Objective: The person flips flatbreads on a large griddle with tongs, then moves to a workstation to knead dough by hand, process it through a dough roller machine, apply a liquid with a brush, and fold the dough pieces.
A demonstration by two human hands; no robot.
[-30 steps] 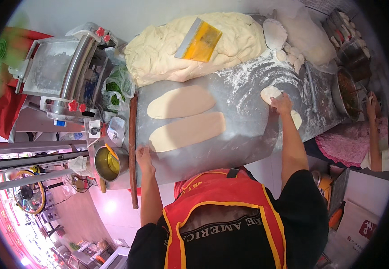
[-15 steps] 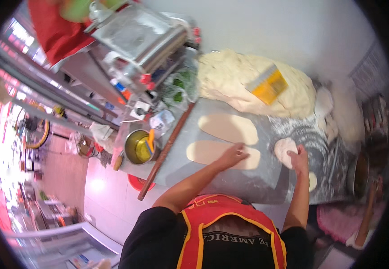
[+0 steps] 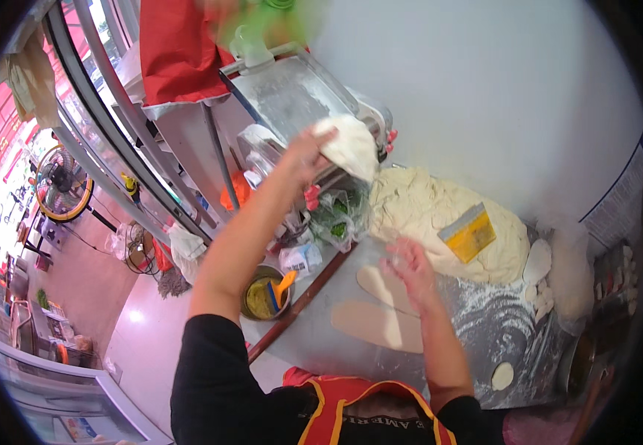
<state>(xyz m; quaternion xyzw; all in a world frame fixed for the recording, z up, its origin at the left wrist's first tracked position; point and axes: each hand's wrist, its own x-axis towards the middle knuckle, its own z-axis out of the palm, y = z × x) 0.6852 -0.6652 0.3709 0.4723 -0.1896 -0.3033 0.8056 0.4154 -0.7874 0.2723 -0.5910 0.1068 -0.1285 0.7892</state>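
Soft, seemingly floured dough sheet (image 3: pixel 350 145) in left hand (image 3: pixel 303 152)

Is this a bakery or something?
Probably a small bakery or flatbread stall: a big dough mound on a floured metal table, a dough-rolling machine, and the left hand lifting a dough piece.

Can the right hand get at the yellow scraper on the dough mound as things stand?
Probably yes. The right hand hangs empty over the floured table, just left of the dough mound, and nothing stands between it and the yellow scraper. The left hand is up holding a dough piece.
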